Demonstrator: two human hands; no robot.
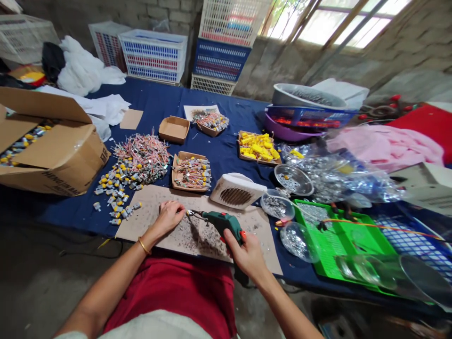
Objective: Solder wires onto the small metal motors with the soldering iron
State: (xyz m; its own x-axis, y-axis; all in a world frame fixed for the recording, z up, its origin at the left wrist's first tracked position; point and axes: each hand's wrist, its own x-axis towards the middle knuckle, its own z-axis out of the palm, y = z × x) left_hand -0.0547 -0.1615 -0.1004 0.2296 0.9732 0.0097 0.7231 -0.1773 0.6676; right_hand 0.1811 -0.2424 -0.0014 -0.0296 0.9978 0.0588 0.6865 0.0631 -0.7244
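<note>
My right hand (pixel 245 249) grips the handle of a green soldering gun (pixel 223 222) with red buttons, its thin metal tip pointing left. My left hand (pixel 170 215) is pinched at the cardboard sheet, holding a small motor (pixel 189 213) right at that tip; its details are too small to make out. Dark specks and stains cover the cardboard sheet (pixel 155 193) under both hands. Beyond my left hand lie loose silver motors with yellow ends (pixel 118 202) and a heap of wired parts (pixel 144 153). A cardboard tray (pixel 173 181) holds wired motors.
A white slatted fan unit (pixel 236 190) stands beyond the soldering gun. At right are bowls of small metal parts (pixel 277 206), a green tray (pixel 353 240) and clear plastic bags (pixel 332 176). A tray of yellow pieces (pixel 259 147) sits farther back; a large carton (pixel 67 160) stands left.
</note>
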